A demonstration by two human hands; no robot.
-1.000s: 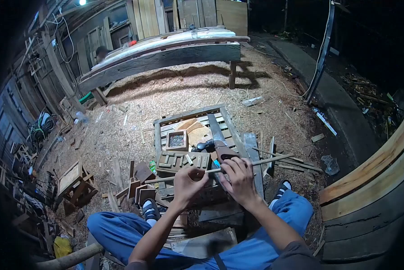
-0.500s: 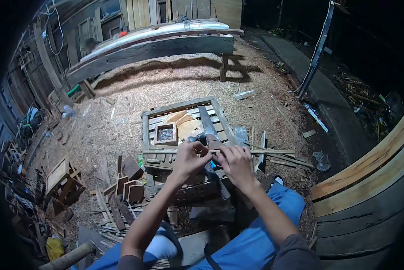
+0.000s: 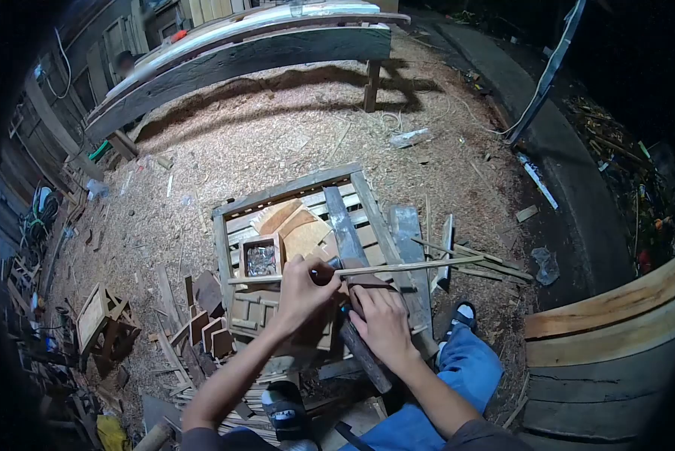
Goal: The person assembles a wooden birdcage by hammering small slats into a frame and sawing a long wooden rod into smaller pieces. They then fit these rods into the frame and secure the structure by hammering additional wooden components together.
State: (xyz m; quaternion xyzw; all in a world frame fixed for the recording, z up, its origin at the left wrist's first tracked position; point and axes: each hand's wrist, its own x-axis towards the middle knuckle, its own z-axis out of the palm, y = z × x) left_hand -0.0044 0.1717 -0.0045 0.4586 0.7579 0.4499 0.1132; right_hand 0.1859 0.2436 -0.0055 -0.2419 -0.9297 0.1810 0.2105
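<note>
A long thin wooden strip [image 3: 427, 264] runs sideways across the work spot. My left hand [image 3: 305, 292] pinches it between thumb and fingers near its left part. My right hand [image 3: 382, 322] is lower and to the right, fingers curled over a brown block [image 3: 366, 279] just beneath the strip. What lies under its palm is hidden. Beyond the block extends a grey flat bar [image 3: 342, 225], and a dark wooden bar [image 3: 366, 357] slants toward me. Beside my left hand, a small wooden box [image 3: 261, 258] holds small shiny pieces on the slatted wooden frame [image 3: 218, 255].
More thin strips [image 3: 487, 263] lie at the right. Wood offcuts [image 3: 209, 331] and a small wooden stool [image 3: 97, 319] are at the left. A long bench [image 3: 247, 64] stands ahead on shavings-covered ground. Wide planks [image 3: 608, 323] are at the right, near my foot [image 3: 463, 314].
My right hand has let go of the strip and moved down onto the brown block. The strip's right end has tilted slightly upward, still in my left hand. The view has shifted.
</note>
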